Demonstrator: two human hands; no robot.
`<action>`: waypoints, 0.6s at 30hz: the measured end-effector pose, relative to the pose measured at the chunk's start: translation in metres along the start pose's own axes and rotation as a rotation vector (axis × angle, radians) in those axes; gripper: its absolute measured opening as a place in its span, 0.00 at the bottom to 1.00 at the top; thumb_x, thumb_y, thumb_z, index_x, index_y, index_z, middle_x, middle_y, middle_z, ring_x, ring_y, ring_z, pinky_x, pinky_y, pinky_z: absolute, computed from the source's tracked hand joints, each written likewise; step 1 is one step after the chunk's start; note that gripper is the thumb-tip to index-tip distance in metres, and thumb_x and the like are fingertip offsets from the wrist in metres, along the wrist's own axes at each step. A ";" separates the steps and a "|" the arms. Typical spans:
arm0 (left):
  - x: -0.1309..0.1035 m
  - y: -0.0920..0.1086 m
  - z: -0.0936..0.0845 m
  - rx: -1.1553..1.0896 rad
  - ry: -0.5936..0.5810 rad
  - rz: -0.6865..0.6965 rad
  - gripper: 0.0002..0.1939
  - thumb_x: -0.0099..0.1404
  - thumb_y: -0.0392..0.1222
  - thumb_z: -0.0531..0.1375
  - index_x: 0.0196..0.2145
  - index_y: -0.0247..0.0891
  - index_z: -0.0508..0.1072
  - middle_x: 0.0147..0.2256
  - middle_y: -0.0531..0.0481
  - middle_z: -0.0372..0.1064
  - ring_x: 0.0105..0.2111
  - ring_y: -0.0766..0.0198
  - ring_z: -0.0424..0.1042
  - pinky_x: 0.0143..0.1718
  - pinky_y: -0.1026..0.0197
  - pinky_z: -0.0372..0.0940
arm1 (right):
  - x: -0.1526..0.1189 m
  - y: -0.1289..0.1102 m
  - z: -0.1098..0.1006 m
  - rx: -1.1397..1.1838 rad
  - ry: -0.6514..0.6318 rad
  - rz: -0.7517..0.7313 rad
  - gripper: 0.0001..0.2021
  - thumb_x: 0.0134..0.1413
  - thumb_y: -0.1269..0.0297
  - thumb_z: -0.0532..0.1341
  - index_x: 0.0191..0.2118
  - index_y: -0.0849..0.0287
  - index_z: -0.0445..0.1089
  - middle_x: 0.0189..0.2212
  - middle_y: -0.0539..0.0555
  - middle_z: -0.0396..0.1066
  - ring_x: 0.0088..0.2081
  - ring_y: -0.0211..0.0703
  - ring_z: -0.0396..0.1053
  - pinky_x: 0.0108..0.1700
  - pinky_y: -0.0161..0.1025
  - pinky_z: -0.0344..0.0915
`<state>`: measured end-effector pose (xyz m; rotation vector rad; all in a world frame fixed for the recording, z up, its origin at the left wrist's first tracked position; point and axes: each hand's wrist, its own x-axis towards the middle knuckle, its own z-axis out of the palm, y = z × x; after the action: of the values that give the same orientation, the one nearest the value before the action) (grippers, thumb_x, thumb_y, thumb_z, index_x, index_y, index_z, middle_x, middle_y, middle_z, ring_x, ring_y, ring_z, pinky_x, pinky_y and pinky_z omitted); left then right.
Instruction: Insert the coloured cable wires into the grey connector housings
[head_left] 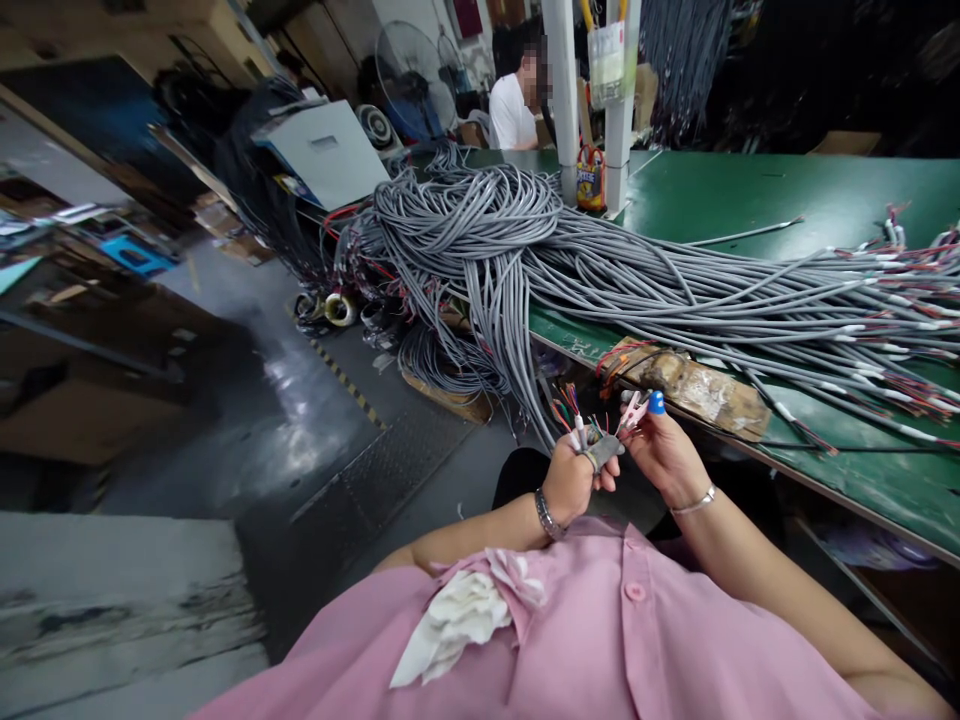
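My left hand (571,478), in front of my body, is closed around a grey cable end with a white sleeve (580,428) and thin coloured wires (568,400) fanning out of its top. A grey wrap-like piece (606,450) lies across its fingers. Close beside it on the right, my right hand (669,460) pinches a small pink clip (634,410) near the fine wires. A blue cap (656,402) covers a fingertip of this hand. What lies between the two hands is partly hidden by the fingers.
Many grey cables (480,210) run along the green bench (750,185) and hang over its edge. A worn wooden block (701,390) with red and black wires sits at the front edge. Behind are a white post (561,90), a fan (415,80) and a person (512,108).
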<state>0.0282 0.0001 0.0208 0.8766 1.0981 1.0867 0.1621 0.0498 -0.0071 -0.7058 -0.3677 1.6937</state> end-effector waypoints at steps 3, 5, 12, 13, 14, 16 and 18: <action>0.001 -0.001 0.001 -0.001 0.014 0.004 0.16 0.56 0.51 0.62 0.26 0.33 0.68 0.18 0.53 0.67 0.13 0.72 0.63 0.13 0.69 0.48 | 0.000 0.001 0.001 0.006 0.010 -0.014 0.11 0.47 0.56 0.69 0.31 0.58 0.75 0.28 0.50 0.75 0.28 0.37 0.68 0.30 0.35 0.67; 0.002 -0.001 0.001 0.000 0.019 -0.002 0.16 0.56 0.51 0.62 0.26 0.34 0.68 0.19 0.53 0.67 0.13 0.72 0.63 0.13 0.69 0.48 | -0.001 0.002 0.001 0.009 0.007 -0.022 0.11 0.47 0.56 0.69 0.31 0.58 0.75 0.28 0.50 0.74 0.28 0.37 0.68 0.30 0.35 0.67; 0.002 -0.002 0.003 -0.001 0.021 -0.015 0.17 0.55 0.52 0.63 0.26 0.34 0.67 0.19 0.53 0.67 0.13 0.72 0.64 0.13 0.69 0.48 | -0.001 0.003 0.001 -0.004 -0.018 -0.034 0.10 0.48 0.55 0.68 0.30 0.57 0.74 0.28 0.50 0.74 0.27 0.38 0.68 0.30 0.36 0.67; 0.001 -0.002 0.003 -0.003 0.021 -0.011 0.17 0.55 0.52 0.63 0.26 0.34 0.67 0.19 0.53 0.67 0.13 0.72 0.64 0.13 0.69 0.48 | -0.001 0.003 0.001 0.000 -0.018 -0.035 0.10 0.48 0.55 0.68 0.30 0.56 0.74 0.28 0.50 0.74 0.27 0.38 0.68 0.30 0.36 0.67; 0.001 -0.002 0.004 -0.005 0.022 -0.006 0.17 0.56 0.52 0.63 0.26 0.34 0.67 0.19 0.53 0.67 0.13 0.72 0.64 0.13 0.69 0.48 | -0.001 0.004 0.001 0.006 -0.018 -0.034 0.10 0.48 0.56 0.68 0.30 0.57 0.74 0.28 0.50 0.74 0.27 0.38 0.68 0.30 0.36 0.67; 0.001 -0.002 0.004 -0.009 0.022 0.005 0.16 0.56 0.51 0.62 0.25 0.34 0.67 0.18 0.53 0.67 0.13 0.72 0.64 0.13 0.69 0.48 | -0.001 0.004 0.000 0.016 -0.018 -0.031 0.10 0.48 0.55 0.68 0.31 0.57 0.74 0.28 0.50 0.74 0.28 0.37 0.68 0.30 0.35 0.67; 0.002 -0.003 0.004 -0.017 0.020 0.010 0.16 0.56 0.51 0.62 0.25 0.34 0.67 0.19 0.52 0.67 0.13 0.72 0.64 0.13 0.69 0.47 | -0.001 0.005 -0.001 0.015 -0.019 -0.028 0.11 0.48 0.55 0.68 0.31 0.57 0.75 0.28 0.51 0.74 0.28 0.37 0.68 0.31 0.35 0.68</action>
<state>0.0327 0.0010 0.0187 0.8608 1.1006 1.1136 0.1591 0.0478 -0.0102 -0.6709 -0.3762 1.6758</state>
